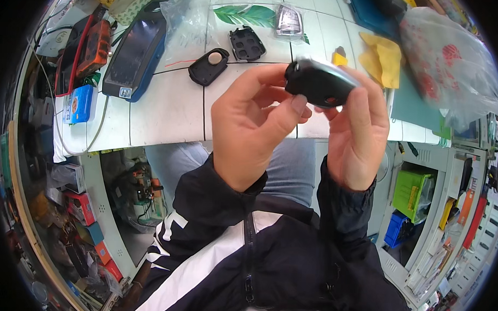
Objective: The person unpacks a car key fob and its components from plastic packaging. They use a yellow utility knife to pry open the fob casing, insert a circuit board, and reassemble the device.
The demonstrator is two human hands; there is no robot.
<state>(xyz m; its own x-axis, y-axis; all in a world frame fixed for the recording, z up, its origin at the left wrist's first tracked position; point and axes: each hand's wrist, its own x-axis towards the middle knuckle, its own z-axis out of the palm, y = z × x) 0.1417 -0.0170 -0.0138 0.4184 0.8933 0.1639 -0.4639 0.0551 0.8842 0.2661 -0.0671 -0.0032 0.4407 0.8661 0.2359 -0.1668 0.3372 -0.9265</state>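
Observation:
A black car key fob with a silvery edge is held up above the front of the white table. My left hand pinches its left end between thumb and fingers. Around its right end my right hand is closed, thumb on the near face. Behind my left hand lies an opened black fob half with a round coin cell in it. Beyond that rests a black fob shell with button recesses. Farther back sits a wrapped silver-grey key fob.
On the left of the table stand a blue-black handheld device with a screen, an orange device and a small blue box. Yellow cloth and a bulging plastic bag are at the right. Clear plastic lies behind.

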